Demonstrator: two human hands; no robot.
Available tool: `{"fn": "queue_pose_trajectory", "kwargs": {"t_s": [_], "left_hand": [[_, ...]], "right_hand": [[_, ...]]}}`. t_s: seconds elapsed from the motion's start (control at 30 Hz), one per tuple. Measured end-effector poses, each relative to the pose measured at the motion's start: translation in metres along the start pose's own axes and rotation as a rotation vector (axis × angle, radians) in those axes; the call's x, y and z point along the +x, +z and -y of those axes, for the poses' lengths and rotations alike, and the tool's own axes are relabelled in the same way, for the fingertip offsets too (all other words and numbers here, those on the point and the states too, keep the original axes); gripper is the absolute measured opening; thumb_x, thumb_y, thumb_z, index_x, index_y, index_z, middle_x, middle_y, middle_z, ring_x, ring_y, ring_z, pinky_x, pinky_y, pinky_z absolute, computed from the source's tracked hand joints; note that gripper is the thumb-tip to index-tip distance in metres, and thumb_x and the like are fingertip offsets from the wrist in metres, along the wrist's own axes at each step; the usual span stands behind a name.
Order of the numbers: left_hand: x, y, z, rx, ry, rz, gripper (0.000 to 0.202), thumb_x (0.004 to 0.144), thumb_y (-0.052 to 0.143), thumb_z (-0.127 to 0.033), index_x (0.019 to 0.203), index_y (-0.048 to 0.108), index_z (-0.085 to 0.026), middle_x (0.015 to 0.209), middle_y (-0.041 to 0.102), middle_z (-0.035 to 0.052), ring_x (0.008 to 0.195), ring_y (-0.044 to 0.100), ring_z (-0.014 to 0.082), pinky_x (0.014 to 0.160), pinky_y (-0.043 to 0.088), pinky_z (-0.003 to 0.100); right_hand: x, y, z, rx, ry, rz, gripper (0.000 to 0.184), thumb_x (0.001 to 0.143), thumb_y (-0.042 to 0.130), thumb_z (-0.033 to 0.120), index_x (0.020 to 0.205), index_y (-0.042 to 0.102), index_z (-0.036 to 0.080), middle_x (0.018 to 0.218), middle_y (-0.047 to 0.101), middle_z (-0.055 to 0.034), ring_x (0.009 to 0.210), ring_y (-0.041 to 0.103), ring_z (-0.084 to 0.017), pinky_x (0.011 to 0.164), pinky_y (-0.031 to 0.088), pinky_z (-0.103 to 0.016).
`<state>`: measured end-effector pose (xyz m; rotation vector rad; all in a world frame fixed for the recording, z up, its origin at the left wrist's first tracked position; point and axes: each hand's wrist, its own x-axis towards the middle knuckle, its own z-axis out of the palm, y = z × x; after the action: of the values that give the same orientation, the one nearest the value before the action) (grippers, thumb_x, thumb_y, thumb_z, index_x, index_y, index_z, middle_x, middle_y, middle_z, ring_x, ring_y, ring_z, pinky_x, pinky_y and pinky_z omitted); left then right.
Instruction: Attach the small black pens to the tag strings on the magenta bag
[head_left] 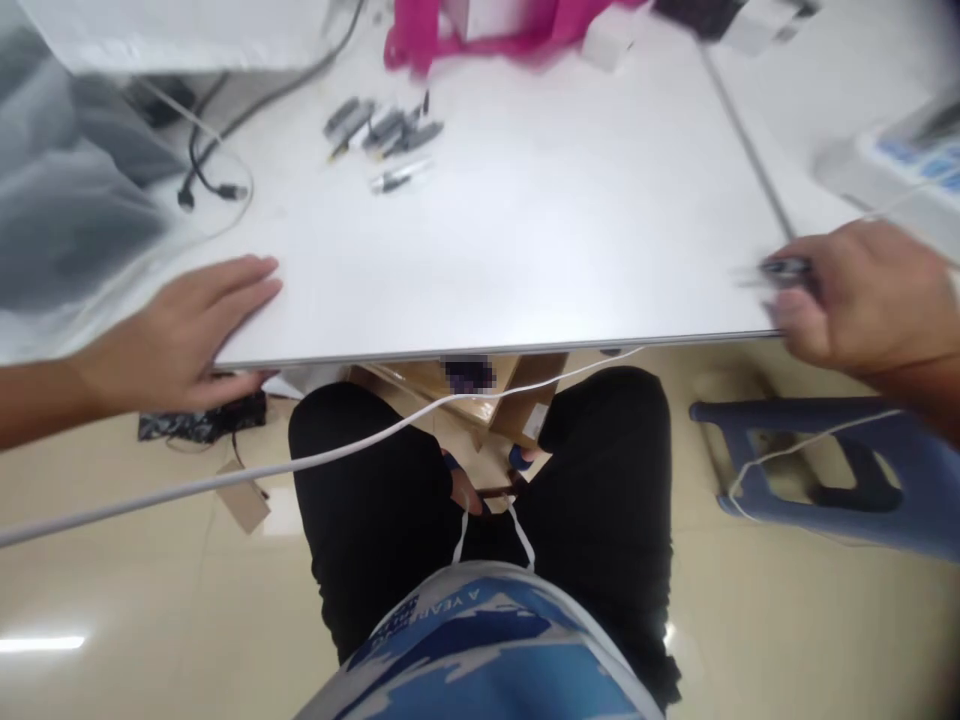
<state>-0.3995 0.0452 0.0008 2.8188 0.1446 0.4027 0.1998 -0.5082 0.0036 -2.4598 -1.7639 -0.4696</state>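
My left hand (180,335) lies flat on the near left edge of the white table (525,230), fingers stretched out, thumb under the rim, holding nothing. At the table's right front corner my right hand (862,295) is closed around a small dark pen-like object (784,268), which is blurred. Several grey pens or markers (382,135) lie loose on the table's far middle, away from both hands.
A pink basket (487,35) stands at the far edge. A black cable (217,150) runs along the left. A blue plastic stool (825,470) stands on the floor at right. Cardboard boxes (480,390) sit under the table. A white cord (300,465) crosses my lap.
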Motion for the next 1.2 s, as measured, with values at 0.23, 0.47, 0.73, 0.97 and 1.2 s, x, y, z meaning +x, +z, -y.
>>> {"fn": "queue_pose_trajectory", "kwargs": {"t_s": [0.23,0.47,0.73,0.97,1.2], "left_hand": [[0.086,-0.051,-0.069,-0.147,0.022,-0.114,0.032,0.118,0.070,-0.056,0.120,0.088,-0.029,0.111,0.094,-0.0059,0.102,0.087,0.0176,0.094,0.063,0.029],[0.283,0.058,-0.184,-0.413,0.241,0.038,0.061,0.116,0.065,-0.045,0.064,0.036,-0.029,0.055,0.033,-0.0060,0.057,0.033,0.0150,0.068,0.031,0.040],[0.358,0.134,-0.207,-0.764,0.052,0.153,0.068,0.120,0.064,-0.037,0.066,0.023,-0.031,0.065,0.023,-0.0069,0.069,0.027,0.0154,0.079,0.028,0.042],[0.354,0.132,-0.200,-0.853,0.070,0.276,0.070,0.119,0.067,-0.044,0.067,0.023,-0.032,0.065,0.028,-0.0064,0.069,0.030,0.0161,0.077,0.025,0.042],[0.354,0.130,-0.200,-0.872,0.069,0.295,0.068,0.119,0.064,-0.049,0.068,0.022,-0.031,0.065,0.029,-0.0058,0.068,0.030,0.0158,0.076,0.026,0.042]], "right_hand": [[0.011,0.014,0.010,0.066,-0.028,-0.031,0.047,0.115,0.053,0.057,0.128,0.078,0.019,0.104,0.069,-0.0174,0.098,0.058,-0.036,0.093,0.051,-0.052],[0.001,0.020,0.012,0.129,-0.035,-0.108,0.035,0.113,0.059,0.051,0.127,0.076,0.024,0.107,0.074,-0.0171,0.098,0.068,-0.040,0.092,0.059,-0.055],[-0.013,0.023,0.011,0.110,-0.041,-0.114,0.030,0.116,0.063,0.040,0.137,0.077,0.024,0.114,0.078,-0.0186,0.100,0.074,-0.043,0.093,0.065,-0.063],[-0.015,0.015,0.013,0.102,-0.095,-0.130,0.033,0.112,0.066,0.033,0.143,0.075,0.024,0.113,0.079,-0.0164,0.099,0.075,-0.043,0.088,0.066,-0.060],[-0.013,0.007,0.014,0.037,-0.173,-0.141,0.036,0.115,0.064,0.032,0.149,0.068,0.023,0.113,0.077,-0.0159,0.097,0.075,-0.041,0.085,0.065,-0.056]]}}
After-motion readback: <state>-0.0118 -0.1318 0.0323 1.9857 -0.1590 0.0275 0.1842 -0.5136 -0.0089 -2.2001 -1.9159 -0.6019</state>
